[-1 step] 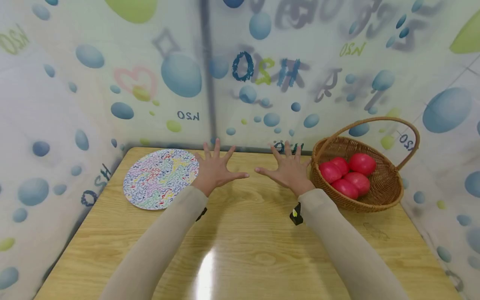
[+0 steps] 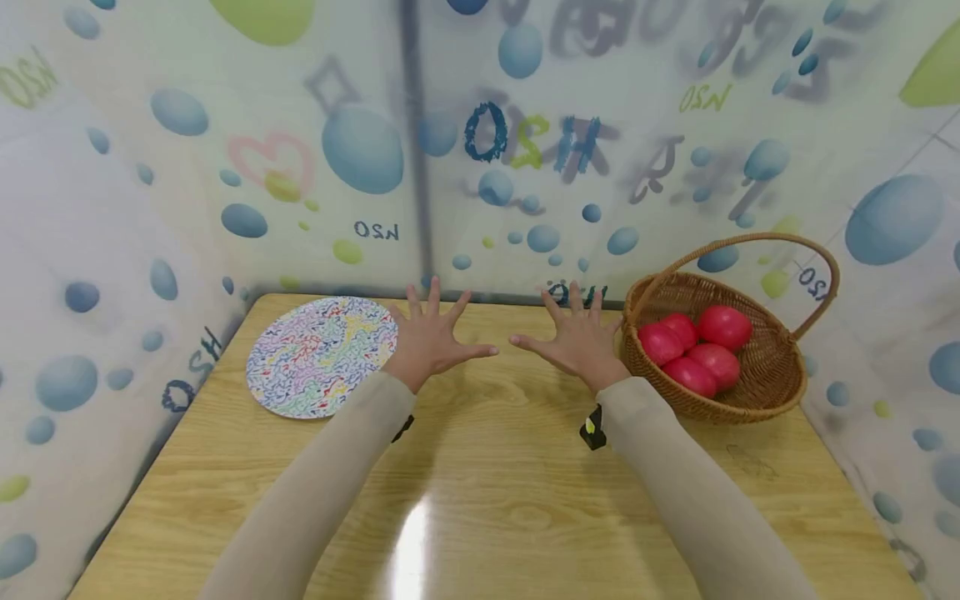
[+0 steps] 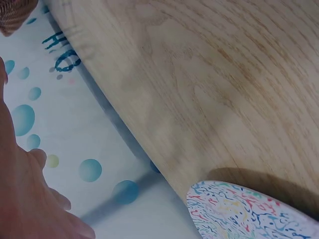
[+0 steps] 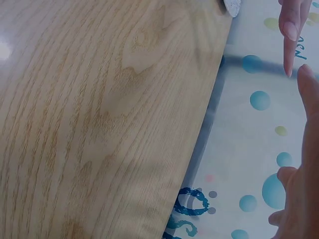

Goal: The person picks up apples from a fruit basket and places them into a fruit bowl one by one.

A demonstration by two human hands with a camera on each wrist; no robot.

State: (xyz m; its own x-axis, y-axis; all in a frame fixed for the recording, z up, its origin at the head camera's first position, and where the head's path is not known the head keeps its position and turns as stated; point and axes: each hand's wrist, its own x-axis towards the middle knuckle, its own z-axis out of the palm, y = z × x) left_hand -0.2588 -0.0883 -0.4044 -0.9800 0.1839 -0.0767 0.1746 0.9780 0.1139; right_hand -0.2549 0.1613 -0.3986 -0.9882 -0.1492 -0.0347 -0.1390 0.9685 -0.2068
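Note:
My left hand (image 2: 429, 340) is held palm down over the far part of the table, fingers spread and straight, holding nothing. It overlaps the right edge of a round plate (image 2: 318, 358) with a multicoloured squiggle pattern; the left wrist view shows the plate's edge (image 3: 249, 209) too. My right hand (image 2: 581, 340) is spread the same way, with nothing in it, just left of a wicker basket (image 2: 772, 379). Several glossy red, egg-shaped things (image 2: 724, 327) lie in the basket. The two thumbs point toward each other, apart.
The wooden table (image 2: 495, 500) ends at a patterned curtain (image 2: 465, 208) along its far edge, with more of the same cloth at both sides. The basket's tall arched handle (image 2: 750, 239) rises over the far right of the table. Dark bands with small devices (image 2: 592, 427) sit at both wrists.

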